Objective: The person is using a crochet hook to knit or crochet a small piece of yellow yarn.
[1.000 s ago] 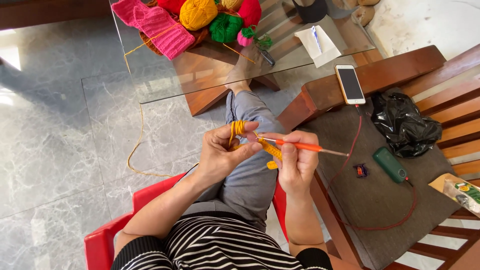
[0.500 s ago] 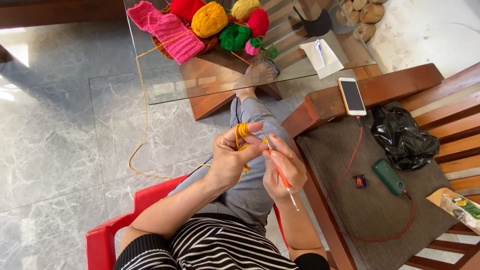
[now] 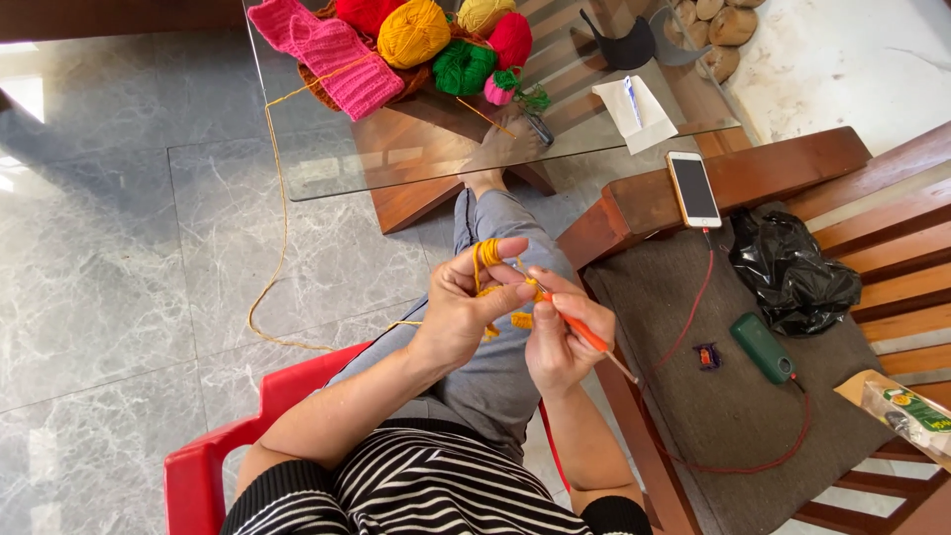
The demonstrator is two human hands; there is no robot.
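Marble floor [image 3: 109,267] in grey slabs fills most of what I see, and across it the mustard-yellow strand of yarn [image 3: 269,238] trails down from the glass-topped wooden counter [image 3: 416,159], where the pink knitted piece [image 3: 332,50] and the balls of yellow, green and red wool [image 3: 436,40] sit in a heap. To my right the brown-cushioned wooden bench [image 3: 713,396] carries a crumpled black plastic bag [image 3: 792,272], a white phone [image 3: 693,188] on its armrest with a red cable [image 3: 693,317], and a green oblong gadget [image 3: 761,347]. Since a second ago my view has dipped and my hands have drawn together: the orange-handled crochet hook [image 3: 584,337], which lay level and pointing right, is now tilted with its tip at the work, so I judge a fresh stitch is under way. My left hand [image 3: 466,307] is curled closed, yarn looped round the forefinger, pinching the small mustard crochet piece [image 3: 505,297] above my grey-trousered lap. My right hand [image 3: 560,342] is closed round the hook like a pencil.
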